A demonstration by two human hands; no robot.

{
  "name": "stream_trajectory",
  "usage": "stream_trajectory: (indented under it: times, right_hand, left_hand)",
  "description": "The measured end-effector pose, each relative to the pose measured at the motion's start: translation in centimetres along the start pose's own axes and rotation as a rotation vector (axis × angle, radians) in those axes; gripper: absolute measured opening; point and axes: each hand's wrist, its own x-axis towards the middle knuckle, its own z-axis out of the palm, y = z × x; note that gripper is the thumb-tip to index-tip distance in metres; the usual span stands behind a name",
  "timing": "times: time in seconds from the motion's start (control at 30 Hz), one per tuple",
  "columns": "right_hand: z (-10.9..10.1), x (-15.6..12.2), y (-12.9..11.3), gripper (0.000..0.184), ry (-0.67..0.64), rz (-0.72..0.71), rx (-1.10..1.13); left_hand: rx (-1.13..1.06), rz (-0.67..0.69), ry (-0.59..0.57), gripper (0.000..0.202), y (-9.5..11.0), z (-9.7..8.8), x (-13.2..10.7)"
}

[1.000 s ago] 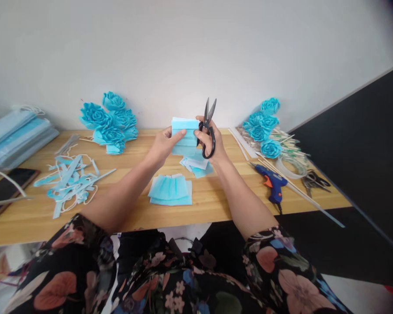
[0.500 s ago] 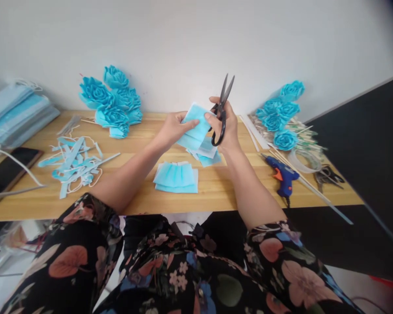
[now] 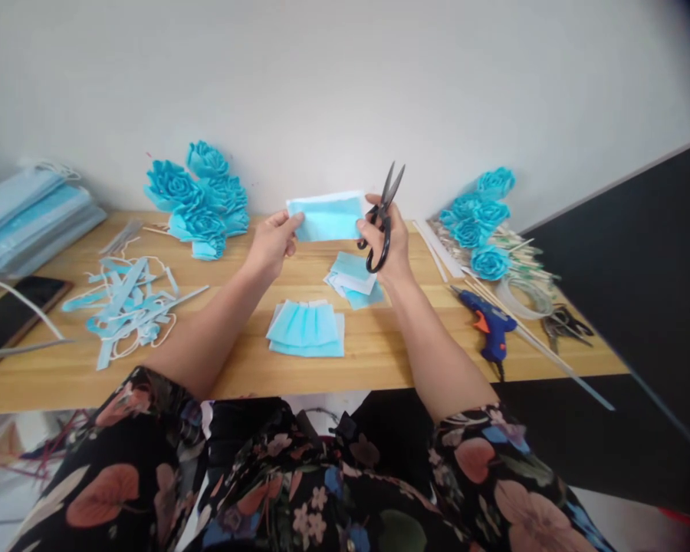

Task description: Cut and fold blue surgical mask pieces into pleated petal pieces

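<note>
A light blue mask piece with a white upper edge [image 3: 329,217] is stretched level above the table between my two hands. My left hand [image 3: 276,236] pinches its left end between thumb and fingers. At the right end, the thumb of my right hand [image 3: 392,239] presses on the piece. Black-handled scissors [image 3: 386,207] also sit in my right hand, blades pointing up and slightly parted. Below lie a small pile of cut blue and white pieces [image 3: 353,277] and, nearer me, a stack of pleated blue mask pieces [image 3: 304,328].
Blue handmade flowers [image 3: 198,195] stand at back left, more flowers [image 3: 477,215] at right. Cut strips and ear loops [image 3: 132,303], a phone [image 3: 17,310] and whole masks [image 3: 28,218] lie left. A blue glue gun [image 3: 488,322], a tape roll [image 3: 523,299] and pliers-like tool [image 3: 566,326] lie right.
My hands have moved apart, and the mask piece, earlier tilted and bunched between them, is now spread out level. The scissors stay in my right hand. The view has tilted up slightly.
</note>
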Motion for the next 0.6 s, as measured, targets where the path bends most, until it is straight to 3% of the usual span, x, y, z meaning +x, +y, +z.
stream_trajectory:
  times: [0.23,0.6]
  right_hand:
    - [0.35,-0.42,-0.63,0.038,-0.013,0.073,0.029]
    - [0.26,-0.45,-0.27,0.044,-0.038,0.120,0.074]
  left_hand:
    - [-0.119,-0.021,0.010,0.034,0.21,0.16,-0.34]
    - [-0.100,0.024,0.052,0.036,0.57,0.26,-0.52]
